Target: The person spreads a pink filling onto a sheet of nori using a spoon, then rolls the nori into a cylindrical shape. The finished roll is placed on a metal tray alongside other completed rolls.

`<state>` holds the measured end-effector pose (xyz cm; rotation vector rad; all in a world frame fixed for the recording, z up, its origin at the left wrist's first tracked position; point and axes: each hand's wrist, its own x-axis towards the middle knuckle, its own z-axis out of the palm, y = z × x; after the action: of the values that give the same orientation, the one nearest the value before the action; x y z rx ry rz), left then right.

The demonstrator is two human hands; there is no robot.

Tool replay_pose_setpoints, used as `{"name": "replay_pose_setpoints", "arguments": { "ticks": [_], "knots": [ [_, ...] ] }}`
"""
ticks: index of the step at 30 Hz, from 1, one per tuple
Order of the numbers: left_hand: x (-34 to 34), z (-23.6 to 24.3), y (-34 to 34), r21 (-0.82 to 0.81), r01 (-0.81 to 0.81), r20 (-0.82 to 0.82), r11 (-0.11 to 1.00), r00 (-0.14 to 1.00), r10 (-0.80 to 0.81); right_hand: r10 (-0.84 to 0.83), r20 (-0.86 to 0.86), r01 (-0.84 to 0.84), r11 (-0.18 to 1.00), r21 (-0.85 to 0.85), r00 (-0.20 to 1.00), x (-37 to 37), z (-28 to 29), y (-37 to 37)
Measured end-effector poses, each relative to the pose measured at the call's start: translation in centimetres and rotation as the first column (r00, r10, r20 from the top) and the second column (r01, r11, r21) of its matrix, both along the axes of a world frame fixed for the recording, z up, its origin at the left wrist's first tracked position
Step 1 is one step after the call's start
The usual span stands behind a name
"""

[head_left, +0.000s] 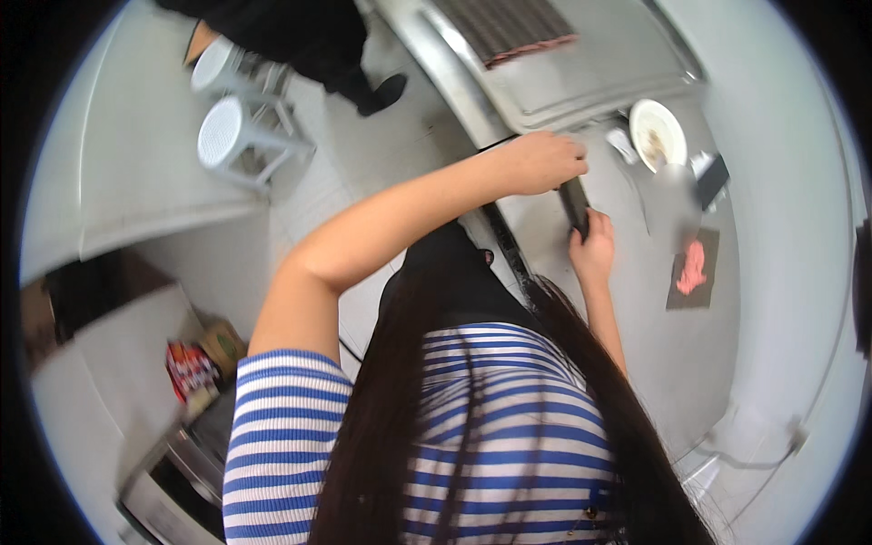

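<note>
A narrow dark bar or strip (574, 205) lies between my two hands, over the near edge of the metal table. My left hand (543, 163) is closed at its far end, with the fingers curled and partly hidden. Around the near end, my right hand (593, 242) is closed with its fingertips against the strip. The exact kind of the strip is not clear at this blur. To the right lies a crumpled pink piece (692, 269) on a dark square mat (679, 295).
A metal tray (618, 77) bears a dark ribbed sheet (509, 32) with a pinkish edge. A white bowl (657, 113), a small white item (622, 145) and a dark box-like item (713, 182) stand at right. Plastic stools (227, 132) and a person in black (300, 41) are at far left.
</note>
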<state>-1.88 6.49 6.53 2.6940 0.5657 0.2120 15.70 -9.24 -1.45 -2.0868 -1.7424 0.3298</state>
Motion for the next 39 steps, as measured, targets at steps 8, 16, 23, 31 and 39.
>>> {"name": "replay_pose_setpoints", "arguments": {
  "ticks": [8,16,23,31,39],
  "knots": [
    [4.0,-4.2,0.5,0.056,0.196,0.029,0.979,0.98,-0.197,-0.21,0.011,0.211,0.976,-0.05,0.978,-2.2,0.5,1.0],
    [5.4,-5.5,2.1,0.083,0.384,-0.154,0.92,0.917,-0.369,-0.306,0.073,0.303,0.952,0.052,0.949,-3.4,0.4,0.2],
    [5.9,-5.1,2.5,0.107,0.436,-0.169,0.893,0.893,-0.416,-0.398,0.114,0.392,0.917,0.071,0.91,-3.2,0.3,-1.3],
    [7.1,-4.4,3.8,0.015,0.465,-0.253,0.885,0.858,-0.446,-0.521,0.284,0.546,0.838,-0.012,0.805,-2.5,0.8,-4.9],
    [9.7,-3.3,5.2,-0.215,0.432,-0.356,0.876,0.801,-0.482,-0.312,0.256,0.258,0.94,0.223,0.915,-4.1,0.4,0.1]
  ]
}}
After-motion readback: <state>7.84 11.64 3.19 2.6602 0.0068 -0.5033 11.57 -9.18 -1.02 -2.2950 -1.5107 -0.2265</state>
